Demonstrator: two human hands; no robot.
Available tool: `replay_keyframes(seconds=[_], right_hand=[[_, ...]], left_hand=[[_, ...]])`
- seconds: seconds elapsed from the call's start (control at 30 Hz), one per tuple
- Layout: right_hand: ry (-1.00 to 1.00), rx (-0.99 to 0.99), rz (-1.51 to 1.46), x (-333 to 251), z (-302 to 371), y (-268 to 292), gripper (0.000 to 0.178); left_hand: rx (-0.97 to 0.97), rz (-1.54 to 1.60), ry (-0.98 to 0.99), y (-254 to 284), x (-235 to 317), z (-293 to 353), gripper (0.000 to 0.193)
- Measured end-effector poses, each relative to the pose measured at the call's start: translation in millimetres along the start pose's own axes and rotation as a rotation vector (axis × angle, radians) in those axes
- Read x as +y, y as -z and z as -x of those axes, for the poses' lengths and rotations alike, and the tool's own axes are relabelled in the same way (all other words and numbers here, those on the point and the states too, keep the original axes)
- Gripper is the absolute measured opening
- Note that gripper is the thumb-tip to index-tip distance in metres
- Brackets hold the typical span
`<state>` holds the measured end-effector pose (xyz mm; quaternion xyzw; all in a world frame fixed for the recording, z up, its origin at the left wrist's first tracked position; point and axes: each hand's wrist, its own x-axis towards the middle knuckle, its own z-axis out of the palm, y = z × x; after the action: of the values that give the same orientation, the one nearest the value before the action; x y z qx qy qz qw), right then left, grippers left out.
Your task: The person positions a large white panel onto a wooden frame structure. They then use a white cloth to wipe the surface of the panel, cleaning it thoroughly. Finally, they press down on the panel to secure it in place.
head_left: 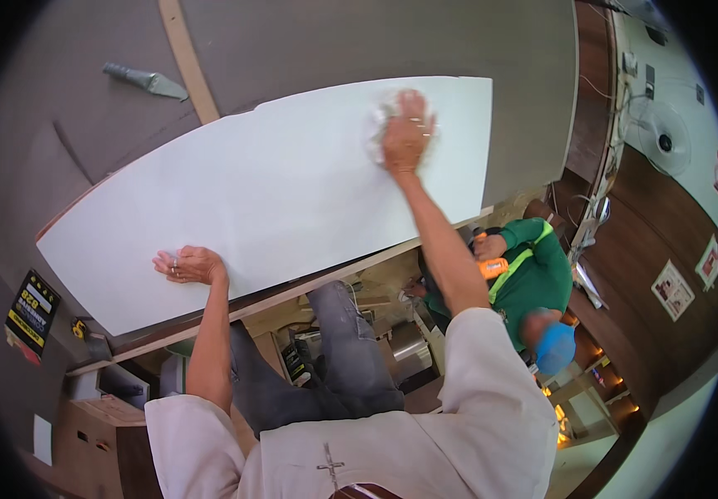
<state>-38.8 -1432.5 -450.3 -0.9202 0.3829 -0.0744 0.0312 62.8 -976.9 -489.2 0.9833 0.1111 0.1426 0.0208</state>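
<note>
A long white panel (292, 191) with a curved far edge lies in front of me. My right hand (407, 137) presses a crumpled white cloth (381, 125) onto the panel near its right end; motion blurs the fingers and the cloth. Toward the panel's near left side, my left hand (192, 264) rests on the surface with its fingers loosely spread and a ring on one of them.
Beyond the panel, a grey-brown surface (309, 50) carries a wooden strip (186, 58) and a grey-handled tool (144, 81). At left are a black-and-yellow package (33, 308) and a tape measure (80, 328). A co-worker in green (537, 274) holds an orange power tool (493, 267) at right.
</note>
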Motion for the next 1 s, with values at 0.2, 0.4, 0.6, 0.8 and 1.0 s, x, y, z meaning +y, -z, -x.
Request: replay_keyframes(seconds=[0.2,0.4,0.6,0.8,1.0], right_hand=[[-0.319,0.067,0.046,51,-38,-2,0.047],[0.001,-0.055,-0.066,-93,21,-8,0.053],[-0.117,0.067,-0.043,-22,-6,-5,0.046],[-0.12,0.031,0.042,-102,14,-16,0.054],[0.211,-0.168,-0.198,-138,37,1,0.059]], left_hand=[[-0.009,0.036,-0.037,4,6,1,0.045],[-0.041,0.012,0.002,9,7,-2,0.048],[-0.042,0.032,0.038,16,14,-5,0.048],[-0.024,0.045,0.025,15,15,-4,0.046],[-0.01,0.004,-0.021,7,9,2,0.044]])
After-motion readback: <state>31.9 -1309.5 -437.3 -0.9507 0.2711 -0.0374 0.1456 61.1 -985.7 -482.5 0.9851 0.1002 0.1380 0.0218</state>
